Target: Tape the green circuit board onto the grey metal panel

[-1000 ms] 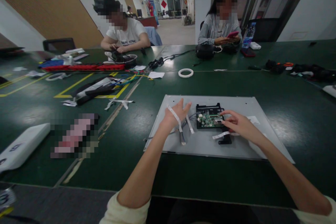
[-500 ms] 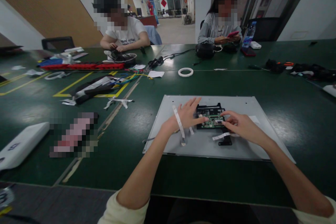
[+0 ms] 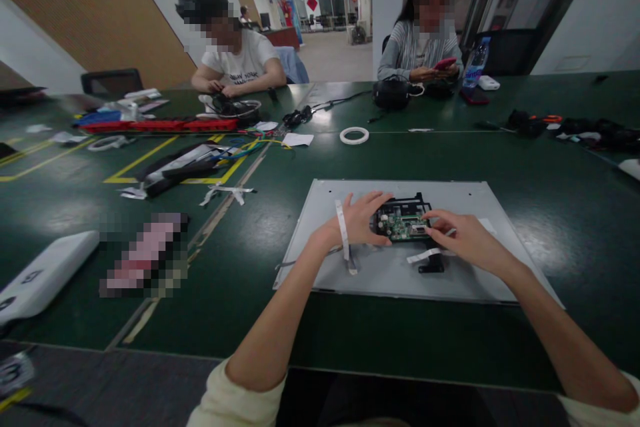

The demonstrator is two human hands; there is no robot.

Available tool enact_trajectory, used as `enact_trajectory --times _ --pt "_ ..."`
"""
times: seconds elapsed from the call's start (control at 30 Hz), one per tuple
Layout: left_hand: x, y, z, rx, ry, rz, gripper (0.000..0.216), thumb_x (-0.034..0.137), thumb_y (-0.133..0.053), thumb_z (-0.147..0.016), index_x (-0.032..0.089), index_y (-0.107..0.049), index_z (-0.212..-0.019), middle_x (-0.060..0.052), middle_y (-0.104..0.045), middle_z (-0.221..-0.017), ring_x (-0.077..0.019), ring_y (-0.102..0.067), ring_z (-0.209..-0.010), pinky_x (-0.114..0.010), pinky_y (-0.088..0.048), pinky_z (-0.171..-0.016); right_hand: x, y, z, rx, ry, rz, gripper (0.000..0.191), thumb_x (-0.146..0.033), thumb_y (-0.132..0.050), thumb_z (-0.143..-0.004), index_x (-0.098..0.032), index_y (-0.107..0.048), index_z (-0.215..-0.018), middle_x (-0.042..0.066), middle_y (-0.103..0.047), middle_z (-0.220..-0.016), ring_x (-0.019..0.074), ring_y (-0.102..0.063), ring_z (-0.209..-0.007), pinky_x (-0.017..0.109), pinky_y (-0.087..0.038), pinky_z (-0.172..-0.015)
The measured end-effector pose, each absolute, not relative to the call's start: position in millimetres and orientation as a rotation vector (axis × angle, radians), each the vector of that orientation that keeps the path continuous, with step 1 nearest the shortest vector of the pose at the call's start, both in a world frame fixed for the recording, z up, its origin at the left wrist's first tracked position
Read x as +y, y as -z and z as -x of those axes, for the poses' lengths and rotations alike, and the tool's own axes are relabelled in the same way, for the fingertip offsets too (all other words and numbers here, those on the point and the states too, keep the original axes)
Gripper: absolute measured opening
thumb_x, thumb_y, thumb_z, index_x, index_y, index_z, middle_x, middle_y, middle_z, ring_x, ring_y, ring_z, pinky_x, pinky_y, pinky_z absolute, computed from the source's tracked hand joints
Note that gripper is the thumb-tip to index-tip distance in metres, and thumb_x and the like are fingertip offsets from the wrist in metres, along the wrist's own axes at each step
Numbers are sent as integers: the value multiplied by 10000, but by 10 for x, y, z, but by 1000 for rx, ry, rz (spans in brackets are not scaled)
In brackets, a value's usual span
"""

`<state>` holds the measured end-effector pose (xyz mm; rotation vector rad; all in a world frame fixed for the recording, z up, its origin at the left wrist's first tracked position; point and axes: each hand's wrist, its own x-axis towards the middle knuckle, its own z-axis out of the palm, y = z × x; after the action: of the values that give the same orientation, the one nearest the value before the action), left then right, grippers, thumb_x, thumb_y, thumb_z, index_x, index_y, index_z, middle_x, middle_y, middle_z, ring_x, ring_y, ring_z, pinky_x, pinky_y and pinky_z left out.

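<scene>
Green circuit board [image 3: 400, 228] is lying on gray panel [image 3: 390, 280]. Left of board, left hand [image 3: 354, 220] is spreading fingers wide. Right of board, right hand [image 3: 457, 238] is poising fingers narrow; can't tell if gripping.

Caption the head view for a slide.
Left hand and right hand flank a green circuit board over a grey panel.

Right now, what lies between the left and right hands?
In the head view, the green circuit board, on a black frame, lies between the left hand and the right hand.
</scene>
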<state>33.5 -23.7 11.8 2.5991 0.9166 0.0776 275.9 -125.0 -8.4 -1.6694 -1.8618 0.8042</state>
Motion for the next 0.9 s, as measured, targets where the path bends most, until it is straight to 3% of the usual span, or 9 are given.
enact_trajectory --times 0.43,0.9 --pt "-237 -123 -336 911 -67 -2584 993 577 -639 -652 257 -146 -1452 -105 -185 -1519 -332 -210 -1370 -607 -9 -1076 -1269 36 -2787 -1932 -724 1711 296 -412 -523 -834 -249 -597 -1070 17 -674 -842 156 -621 -715 298 -486 -683" --pt "-255 -105 -346 941 -62 -2573 979 555 -645 -643 258 -171 -1447 -104 -170 -1524 -332 -202 -1373 -603 -29 -1077 -1325 19 -3012 -1944 -1123 1623 219 -354 -543 -802 -218 -659 -927 42 -605 -1015 171 -580 -883 317 -463 -793"
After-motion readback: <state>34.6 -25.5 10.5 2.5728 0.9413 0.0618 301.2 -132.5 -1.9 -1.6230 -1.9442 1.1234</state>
